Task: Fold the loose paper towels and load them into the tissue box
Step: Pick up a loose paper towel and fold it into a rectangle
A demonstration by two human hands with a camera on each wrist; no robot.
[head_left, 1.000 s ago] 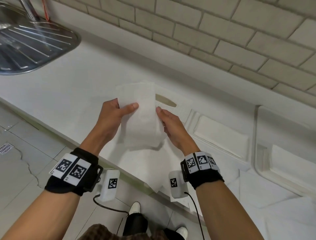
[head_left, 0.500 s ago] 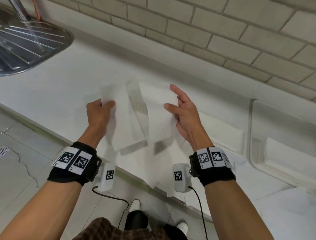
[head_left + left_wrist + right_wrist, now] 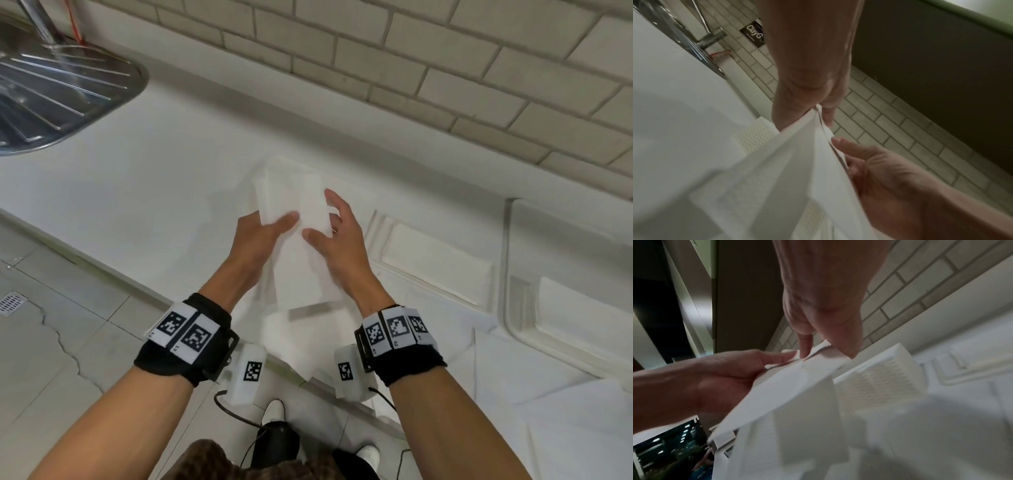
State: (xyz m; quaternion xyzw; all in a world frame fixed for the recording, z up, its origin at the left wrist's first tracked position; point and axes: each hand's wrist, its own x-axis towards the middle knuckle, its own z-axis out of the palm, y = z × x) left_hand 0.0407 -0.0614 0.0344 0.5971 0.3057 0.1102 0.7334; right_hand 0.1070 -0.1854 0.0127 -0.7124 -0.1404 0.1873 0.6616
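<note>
A white paper towel (image 3: 298, 260), folded into a narrow strip, is held up over the counter between both hands. My left hand (image 3: 274, 222) grips its left edge with the thumb on top. My right hand (image 3: 318, 222) pinches the right edge between thumb and finger; the right wrist view shows that pinch (image 3: 818, 350). In the left wrist view the left hand (image 3: 822, 110) pinches the towel's (image 3: 797, 162) top corner. The tissue box (image 3: 284, 162) is mostly hidden behind the towel. More loose towels (image 3: 291, 346) lie beneath, hanging over the counter edge.
Two white moulded trays (image 3: 383, 240) (image 3: 513, 274) holding flat towels sit at the right. A steel sink drainer (image 3: 51, 85) is at the far left, and a brick wall runs along the back. Further loose sheets (image 3: 548, 411) spread at lower right.
The hands, spread apart half a second ago with the towel opened wide, have come together. The towel is now folded over into a narrow strip.
</note>
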